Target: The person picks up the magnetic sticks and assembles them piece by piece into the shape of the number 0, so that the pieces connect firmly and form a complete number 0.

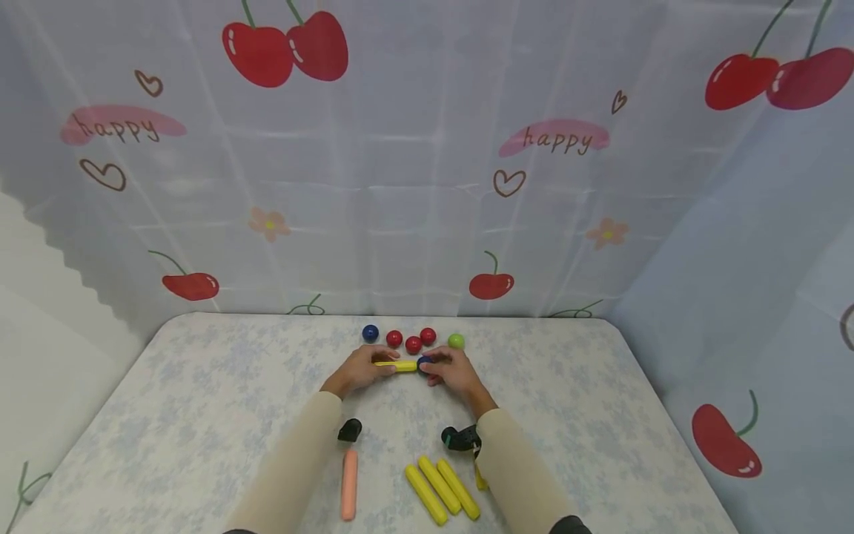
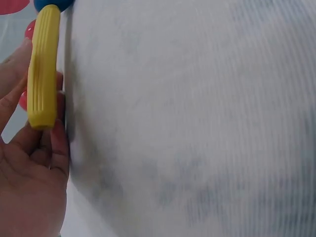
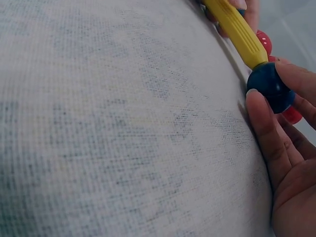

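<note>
Apparently, the step in hand is the joining of a yellow stick (image 1: pixel 402 366) with a blue ball (image 1: pixel 423 364). The left hand (image 1: pixel 363 368) pinches the stick near one end, with the thumb on one side and the fingers on the other. The right hand (image 1: pixel 456 371) pinches the ball between thumb and fingers. The stick lies roughly level between the two hands, and its far end from the left hand touches the ball. Whether this end is already seated inside the ball, one cannot tell.

Just beyond the left hand is a second blue ball (image 1: pixel 370 334); three red balls (image 1: pixel 413 345) lie beyond the gap between the hands, and a green ball (image 1: pixel 457 341) is just beyond the right hand. Nearer to the person than the left hand lies a pink stick (image 1: pixel 349 485), and nearer than the right hand lie three loose yellow sticks (image 1: pixel 439 484), side by side.

Probably the next move calls for keeping stick and ball in one line, the left hand firm while the right hand pushes. If the push goes crooked, the round ball could slip from the fingertips.
</note>
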{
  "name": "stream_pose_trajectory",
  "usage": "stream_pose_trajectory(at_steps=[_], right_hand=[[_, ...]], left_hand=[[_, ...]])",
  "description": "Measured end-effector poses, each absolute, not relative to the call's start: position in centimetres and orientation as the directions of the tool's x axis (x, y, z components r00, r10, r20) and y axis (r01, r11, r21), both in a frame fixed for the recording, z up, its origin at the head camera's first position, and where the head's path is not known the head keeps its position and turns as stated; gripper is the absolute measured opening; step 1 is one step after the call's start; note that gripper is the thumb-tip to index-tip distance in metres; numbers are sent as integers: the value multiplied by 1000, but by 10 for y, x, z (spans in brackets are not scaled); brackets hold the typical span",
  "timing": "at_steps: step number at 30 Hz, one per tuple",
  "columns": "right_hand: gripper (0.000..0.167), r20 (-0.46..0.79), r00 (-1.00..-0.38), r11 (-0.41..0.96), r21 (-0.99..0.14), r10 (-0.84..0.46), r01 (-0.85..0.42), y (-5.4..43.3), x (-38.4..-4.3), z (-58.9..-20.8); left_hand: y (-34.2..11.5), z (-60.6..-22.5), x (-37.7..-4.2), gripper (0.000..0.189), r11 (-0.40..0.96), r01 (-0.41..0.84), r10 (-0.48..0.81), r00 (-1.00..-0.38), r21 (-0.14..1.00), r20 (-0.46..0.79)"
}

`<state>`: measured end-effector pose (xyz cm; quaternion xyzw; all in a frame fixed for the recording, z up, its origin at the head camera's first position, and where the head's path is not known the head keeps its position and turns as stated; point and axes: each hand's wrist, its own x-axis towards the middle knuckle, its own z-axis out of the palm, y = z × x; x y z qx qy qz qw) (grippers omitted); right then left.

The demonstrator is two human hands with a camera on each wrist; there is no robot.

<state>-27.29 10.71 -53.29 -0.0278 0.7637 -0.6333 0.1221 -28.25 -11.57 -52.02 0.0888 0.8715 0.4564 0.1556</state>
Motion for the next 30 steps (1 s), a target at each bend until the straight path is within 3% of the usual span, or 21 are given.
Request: stream_pose_trajectory(at_steps=[10,20,30], right_hand=[[27,-150,-974,195,-974,-168,117,109,-274,-534],[31,-148,-972,177,-977,-184,116,112,-275,-535],[29,-162,-971,190,-973,-175,129,106,-271,-534]], left_hand=[[-139,-503,-294,25,609,-2,138,-985,793,-108],[-123,-511,-320,49,701,-38,35,-996,712,-87],[-119,-510,-321,33,755,-93,-4,-991,649,-137]])
